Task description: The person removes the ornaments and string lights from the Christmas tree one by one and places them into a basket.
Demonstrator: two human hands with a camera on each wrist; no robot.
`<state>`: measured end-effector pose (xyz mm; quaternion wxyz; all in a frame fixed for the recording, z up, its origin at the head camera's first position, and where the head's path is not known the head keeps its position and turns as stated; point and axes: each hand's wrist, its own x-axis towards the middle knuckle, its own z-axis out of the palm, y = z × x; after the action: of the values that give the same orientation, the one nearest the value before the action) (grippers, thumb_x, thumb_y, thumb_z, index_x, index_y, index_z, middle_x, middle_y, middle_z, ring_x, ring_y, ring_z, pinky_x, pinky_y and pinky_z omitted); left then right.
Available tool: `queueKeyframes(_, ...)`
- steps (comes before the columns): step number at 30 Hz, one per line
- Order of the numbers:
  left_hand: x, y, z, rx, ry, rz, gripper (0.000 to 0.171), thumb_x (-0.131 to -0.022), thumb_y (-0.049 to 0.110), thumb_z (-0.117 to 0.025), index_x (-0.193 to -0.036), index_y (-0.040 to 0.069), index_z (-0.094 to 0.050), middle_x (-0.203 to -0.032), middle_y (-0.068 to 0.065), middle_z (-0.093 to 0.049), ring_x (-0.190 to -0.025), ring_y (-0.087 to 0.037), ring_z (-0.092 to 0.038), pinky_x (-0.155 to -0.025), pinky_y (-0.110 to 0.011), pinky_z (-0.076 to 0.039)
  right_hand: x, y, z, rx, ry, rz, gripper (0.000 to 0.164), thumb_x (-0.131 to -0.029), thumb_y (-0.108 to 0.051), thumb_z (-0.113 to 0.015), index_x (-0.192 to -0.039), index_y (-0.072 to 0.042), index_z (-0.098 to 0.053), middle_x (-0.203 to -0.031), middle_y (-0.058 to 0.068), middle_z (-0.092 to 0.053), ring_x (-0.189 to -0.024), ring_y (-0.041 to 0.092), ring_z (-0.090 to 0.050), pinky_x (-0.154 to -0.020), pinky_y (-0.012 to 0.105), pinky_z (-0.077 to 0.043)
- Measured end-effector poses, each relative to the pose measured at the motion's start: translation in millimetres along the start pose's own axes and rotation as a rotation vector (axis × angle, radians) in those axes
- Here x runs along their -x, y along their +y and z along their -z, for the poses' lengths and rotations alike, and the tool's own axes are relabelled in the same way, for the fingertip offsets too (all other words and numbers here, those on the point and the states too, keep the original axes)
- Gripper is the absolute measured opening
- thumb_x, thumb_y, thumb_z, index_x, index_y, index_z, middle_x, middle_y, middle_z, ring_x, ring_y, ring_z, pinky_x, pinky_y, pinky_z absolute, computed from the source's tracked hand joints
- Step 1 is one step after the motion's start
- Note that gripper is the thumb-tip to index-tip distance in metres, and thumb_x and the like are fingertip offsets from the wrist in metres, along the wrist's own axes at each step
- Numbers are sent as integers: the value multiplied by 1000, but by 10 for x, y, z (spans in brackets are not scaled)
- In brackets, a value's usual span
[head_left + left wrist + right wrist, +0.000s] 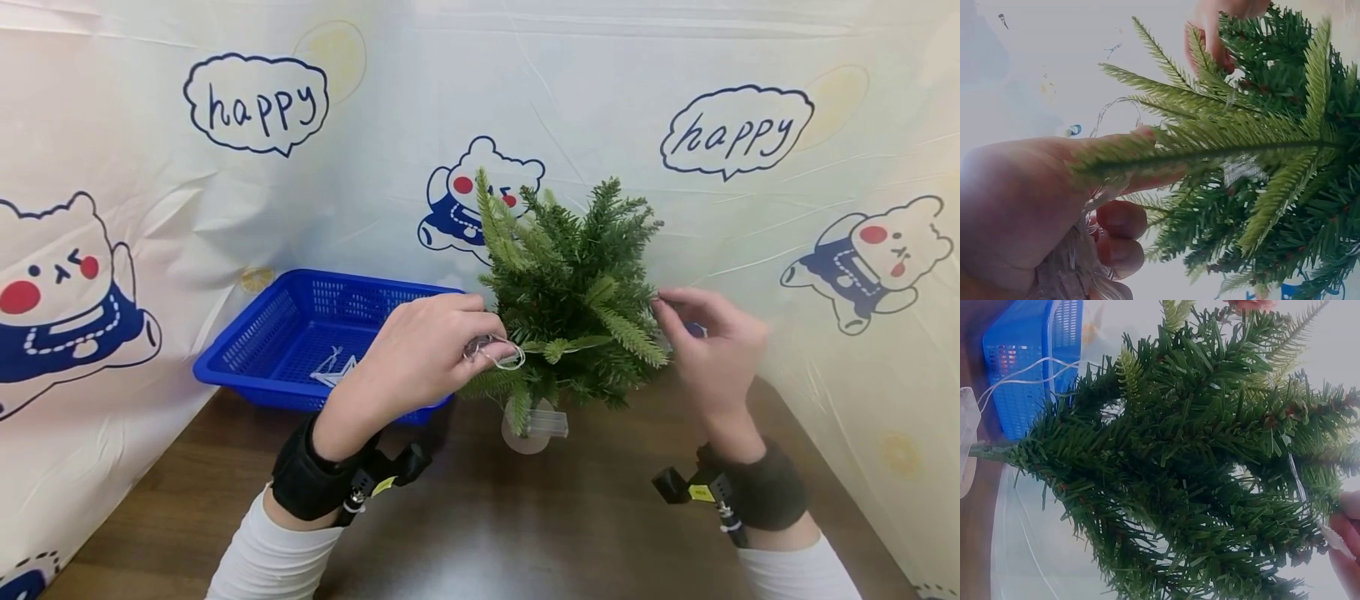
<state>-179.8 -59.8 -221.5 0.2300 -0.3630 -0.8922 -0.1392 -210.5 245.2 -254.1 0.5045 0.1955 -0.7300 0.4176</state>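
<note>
A small artificial Christmas tree [570, 292] stands between my hands. My left hand [431, 350] is at its left side and holds a bundle of clear string-light wire [1075, 262], with loops hanging past the fingers. A green branch tip [1210, 150] crosses in front of that hand in the left wrist view. At the tree's right side, my right hand [712, 342] pinches part of the wire by the branch tips. A thin strand [1297, 478] leads to a small whitish piece [1338, 542] at those fingertips.
A blue plastic basket [262, 367] sits behind my left hand, with a white star ornament [333, 372] inside. By the tree's foot, a clear box [547, 423] lies over the round pale base [521, 442] on the brown table [480, 525]. A printed curtain [600, 67] surrounds the table.
</note>
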Motion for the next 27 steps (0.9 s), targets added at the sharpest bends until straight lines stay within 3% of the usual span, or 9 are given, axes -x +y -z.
queueKeyframes(6,38,39,29,-3,79,-62,23,-95,40,-55,-87,23,-68,-79,10,-55,-66,-5,-47,-54,-22,-37,22,-57,-13,32,29,21,10,-77,-2,-76,-86,0,-75,-73,-19,-65,-56,-4,-55,-54,12,-42)
queueKeyframes(10,55,68,43,-2,125,-102,18,-96,31,-56,-87,22,-68,-76,11,-62,-69,-7,-54,-56,-23,-41,39,-110,-24,74,47,31,10,-77,-5,-76,-86,-1,-76,-70,0,-70,-56,-6,-54,-55,11,-41)
queueKeyframes(14,58,83,56,-25,152,-99,20,-96,18,-54,-99,21,-74,-81,8,-69,-73,-10,-62,-55,-24,-44,54,-160,-43,88,64,33,10,-78,-6,-76,-86,0,-76,-72,19,-70,-59,-8,-56,-57,10,-43)
queueKeyframes(18,60,103,58,-23,133,-70,25,-96,12,-48,-102,18,-72,-85,7,-67,-74,-10,-59,-54,-22,-41,68,-207,-60,84,63,39,10,-78,-7,-75,-87,-1,-76,-73,19,-71,-62,-8,-58,-60,9,-46)
queueKeyframes(23,74,117,57,-33,151,-31,17,-93,28,-58,-93,18,-72,-77,6,-55,-66,-9,-47,-52,-22,-37,76,-271,-61,91,31,53,11,-79,-8,-75,-89,-2,-76,-79,15,-73,-67,-9,-60,-65,9,-47)
queueKeyframes(27,82,131,61,-45,144,9,36,-83,54,-66,-90,19,-70,-76,6,-52,-63,-8,-44,-51,-22,-35,70,-300,-51,91,-9,57,13,-80,-8,-74,-91,-3,-76,-85,14,-74,-71,-9,-61,-69,9,-48)
